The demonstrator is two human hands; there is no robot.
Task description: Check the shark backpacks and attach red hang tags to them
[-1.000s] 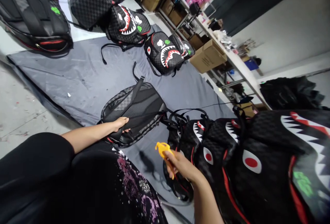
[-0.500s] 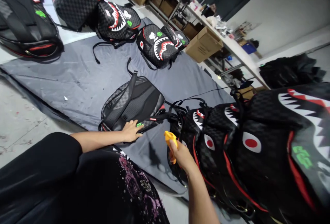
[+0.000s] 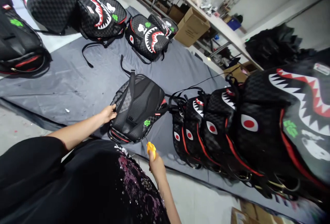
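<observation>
A black checkered backpack (image 3: 139,103) lies on the grey sheet with its padded back and straps facing up. My left hand (image 3: 108,113) is closed on its left edge, some fingertips hidden by the bag. In my right hand (image 3: 156,165) is a yellow-handled tool (image 3: 151,149) with a thin dark tip, whose exact kind I cannot make out. That tip reaches the backpack's lower edge, below a green clover patch (image 3: 146,123); whether it touches is unclear.
A row of shark-mouth backpacks (image 3: 247,145) stands close on the right. More backpacks (image 3: 152,38) lie at the far side of the grey sheet (image 3: 74,76). Behind them are a cardboard box (image 3: 192,26) and a long cluttered table (image 3: 221,33).
My left hand has shifted from the clover side to the backpack's left edge. The right hand has brought the yellow tool left, to the bag's lower edge. The backpack has turned slightly.
</observation>
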